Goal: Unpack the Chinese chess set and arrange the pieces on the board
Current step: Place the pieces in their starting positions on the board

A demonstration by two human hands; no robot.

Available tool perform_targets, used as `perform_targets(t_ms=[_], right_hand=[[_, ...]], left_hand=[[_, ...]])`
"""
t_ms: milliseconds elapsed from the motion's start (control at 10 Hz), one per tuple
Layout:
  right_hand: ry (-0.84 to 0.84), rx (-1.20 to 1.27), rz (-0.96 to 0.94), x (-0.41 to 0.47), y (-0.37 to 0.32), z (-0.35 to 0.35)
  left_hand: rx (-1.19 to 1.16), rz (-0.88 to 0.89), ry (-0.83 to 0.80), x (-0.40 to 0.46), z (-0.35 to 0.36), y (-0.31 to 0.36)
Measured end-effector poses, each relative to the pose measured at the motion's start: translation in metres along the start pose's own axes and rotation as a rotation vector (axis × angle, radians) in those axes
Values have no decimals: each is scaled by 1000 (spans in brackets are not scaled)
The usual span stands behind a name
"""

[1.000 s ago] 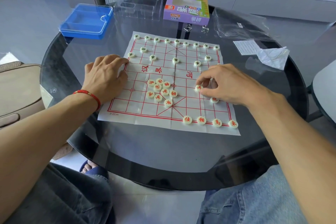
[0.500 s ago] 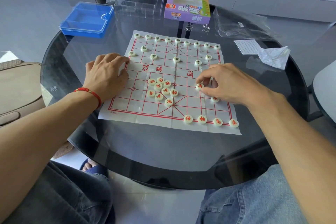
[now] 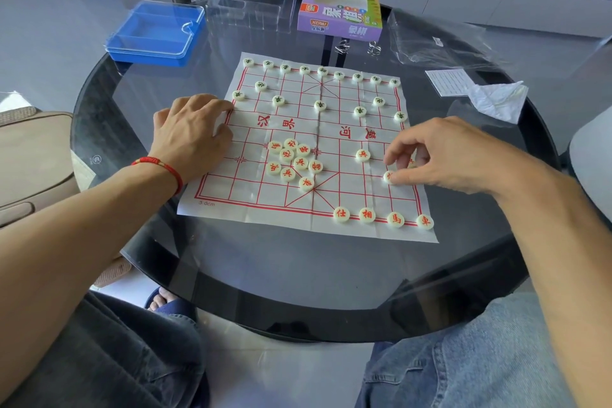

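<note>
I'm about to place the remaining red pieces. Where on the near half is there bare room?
Free: the near-left squares between the left hand, the red pile and the board's near edge. Crowded: the near-right row and around the right hand.

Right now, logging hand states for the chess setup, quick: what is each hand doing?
Left hand: open, resting flat on the white paper board's left edge.
Right hand: fingers pinch a cream round red-marked chess piece.

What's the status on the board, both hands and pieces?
Left hand flat, pinning board edge. Right hand touching a red piece. Red pile unsorted mid-board. Nothing blocking.
</note>
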State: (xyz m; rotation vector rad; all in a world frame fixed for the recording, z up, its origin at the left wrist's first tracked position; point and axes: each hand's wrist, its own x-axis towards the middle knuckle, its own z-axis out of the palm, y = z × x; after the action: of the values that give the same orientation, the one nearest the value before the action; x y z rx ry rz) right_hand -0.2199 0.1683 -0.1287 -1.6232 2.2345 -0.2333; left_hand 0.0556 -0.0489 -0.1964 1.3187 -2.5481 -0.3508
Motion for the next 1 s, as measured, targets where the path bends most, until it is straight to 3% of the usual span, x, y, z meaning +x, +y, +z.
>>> perform_targets(t_ms=[600,800,1000], right_hand=[[-56,-74,13,1,-8,3],[199,-48,-228,11,-41,24],[155,-155,-305,30,-63,46]], left_hand=[[6,-1,3,1,1,-1],[17,-8,3,2,2,1],[10,-9,2,1,1,1]])
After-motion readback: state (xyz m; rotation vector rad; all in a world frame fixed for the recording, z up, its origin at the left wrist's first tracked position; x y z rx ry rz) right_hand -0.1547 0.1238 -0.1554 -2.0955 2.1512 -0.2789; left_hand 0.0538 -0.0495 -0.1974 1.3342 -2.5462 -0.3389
